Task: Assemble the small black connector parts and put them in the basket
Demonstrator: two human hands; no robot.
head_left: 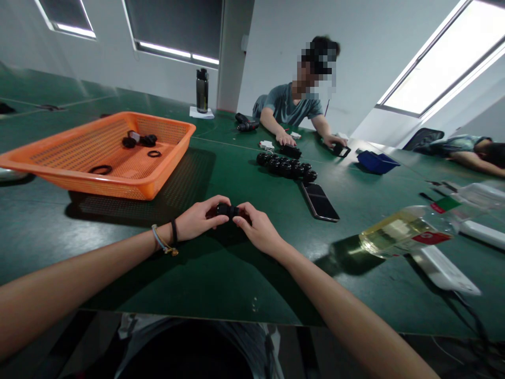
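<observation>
Your left hand (199,218) and right hand (254,223) are both clamped on a small black part (228,211), the left gripping one end and the right the other, so that it bridges the narrow gap between your fingertips. The part is over a green worktop (177,289), to the right of an orange mesh basket (130,162) and nearer to you than the basket's middle. Inside the basket lie two black rings (154,156) and a clump of dark pieces (148,140). Well to the right of the basket are a cluster of glossy black rounded parts (286,167) and a dark-screened phone (320,202). Farther right of it are a blue tray (379,163) and a clear bottle (394,232) of yellow liquid. Beyond the basket's far right corner stands a dark drinking bottle (202,93). Right of the basket and farther from you, a co-worker (290,105) leans over the worktop, handling dark items.
</observation>
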